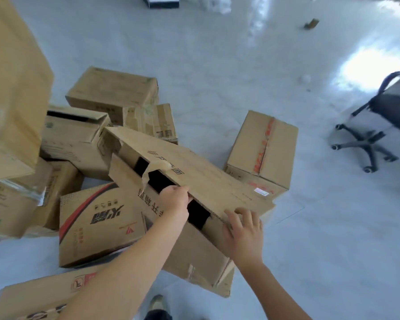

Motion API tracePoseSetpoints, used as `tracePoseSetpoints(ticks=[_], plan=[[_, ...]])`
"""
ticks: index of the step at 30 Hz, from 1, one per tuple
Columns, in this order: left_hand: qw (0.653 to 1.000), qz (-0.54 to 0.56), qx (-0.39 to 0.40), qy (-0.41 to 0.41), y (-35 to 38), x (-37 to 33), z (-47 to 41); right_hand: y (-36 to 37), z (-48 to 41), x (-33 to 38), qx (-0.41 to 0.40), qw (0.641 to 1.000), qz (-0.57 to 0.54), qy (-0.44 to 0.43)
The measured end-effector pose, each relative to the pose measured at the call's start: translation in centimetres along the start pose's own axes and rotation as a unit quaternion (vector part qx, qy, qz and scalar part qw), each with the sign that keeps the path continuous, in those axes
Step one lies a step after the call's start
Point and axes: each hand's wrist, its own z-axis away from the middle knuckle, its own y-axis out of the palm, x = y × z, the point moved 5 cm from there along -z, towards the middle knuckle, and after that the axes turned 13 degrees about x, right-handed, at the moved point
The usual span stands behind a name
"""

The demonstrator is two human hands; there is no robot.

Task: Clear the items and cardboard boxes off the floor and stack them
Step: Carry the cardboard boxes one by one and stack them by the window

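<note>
Head camera: a person's left hand hooks its curled fingers over the edge of the loose top flap of a long carton. The right hand lies with fingers spread on the flap's near corner, and whether its thumb catches underneath cannot be told. The likely risk is that the worn cardboard, lifted by the flap alone, tears or folds, so the carton swings down onto the red-striped box just beside it or onto the floor. Anything inside, hidden in the dark gaps, could slide out. The carton lies tilted in the cluster of boxes toward the floor's left side. Its flap edge is ragged, a strip of torn tape curls at the opening, black print runs along its side, and its near corner is crushed.
</note>
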Motion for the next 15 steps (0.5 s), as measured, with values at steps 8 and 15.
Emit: tracePoseSetpoints(ticks=[8,15], plan=[[0.987,-0.139,-0.029,0.069,6.1,0.1,3.3,-4.7,-1.5,-3.9,-0.009,0.995,0.02,-0.094],[0.902,-0.426,0.034,0.058,6.7,7.4,5.1,-2.7,2.3,-11.5,0.104,0.992,0.009,-0.068]])
